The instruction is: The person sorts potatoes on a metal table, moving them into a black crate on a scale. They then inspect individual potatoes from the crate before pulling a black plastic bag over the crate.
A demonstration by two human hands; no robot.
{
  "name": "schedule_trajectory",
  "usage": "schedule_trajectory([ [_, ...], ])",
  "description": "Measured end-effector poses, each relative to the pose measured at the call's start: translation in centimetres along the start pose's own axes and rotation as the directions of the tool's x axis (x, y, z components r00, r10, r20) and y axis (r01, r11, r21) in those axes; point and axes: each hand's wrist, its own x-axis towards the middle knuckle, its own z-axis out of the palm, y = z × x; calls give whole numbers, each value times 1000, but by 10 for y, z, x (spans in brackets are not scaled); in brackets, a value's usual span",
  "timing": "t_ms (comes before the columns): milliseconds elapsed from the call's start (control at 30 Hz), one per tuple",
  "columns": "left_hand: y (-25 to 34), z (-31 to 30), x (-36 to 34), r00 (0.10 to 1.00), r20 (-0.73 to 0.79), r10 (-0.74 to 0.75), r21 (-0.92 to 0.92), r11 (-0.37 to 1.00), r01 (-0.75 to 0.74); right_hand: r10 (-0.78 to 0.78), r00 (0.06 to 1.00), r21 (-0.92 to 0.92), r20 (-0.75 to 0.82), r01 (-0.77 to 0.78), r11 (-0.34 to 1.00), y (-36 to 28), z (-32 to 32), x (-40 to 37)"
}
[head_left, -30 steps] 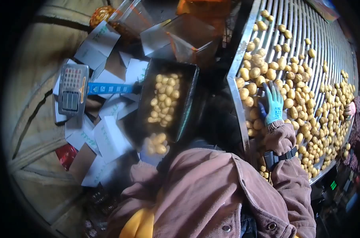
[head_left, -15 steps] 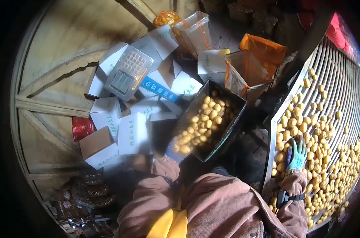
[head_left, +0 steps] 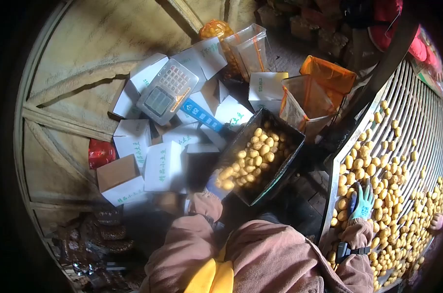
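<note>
A black box (head_left: 277,178) filled partly with small potatoes (head_left: 254,158) stands in front of me. My left hand (head_left: 215,185), in a purple-blue glove, grips its near left corner; the fingertips are hidden by the box and potatoes. On the slatted metal rack (head_left: 402,102) to my right lie many loose potatoes (head_left: 390,195). There my right hand (head_left: 362,202), in a teal and blue glove, rests among them with its fingers spread, touching potatoes and grasping none.
A scale display (head_left: 168,93) on a blue post (head_left: 202,115) and several white cartons (head_left: 163,166) lie left of the box. Clear and orange bags (head_left: 326,80) stand behind it. Another person's pink sleeve (head_left: 417,49) and a hand (head_left: 437,221) show by the rack.
My right hand has slid slightly down and left over the potatoes. My left hand stays at the box corner. The view has shifted a little, and another person's hand now shows at the rack's right edge.
</note>
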Motion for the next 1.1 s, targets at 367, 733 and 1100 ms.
schedule_trajectory([
  [367, 12, 17, -6, 937, 246, 249, 563, 750, -347, 31, 997, -28, 65, -29, 999, 11, 18, -3],
  [733, -2, 7, 5, 948, -142, -285, -129, 955, 268, 5, 1000, 28, -9, -5, 1000, -7, -12, 3],
  [1100, 8, 74, -16, 928, -198, -315, 191, 916, 352, 49, 998, 24, 30, -50, 998, -7, -9, 1],
])
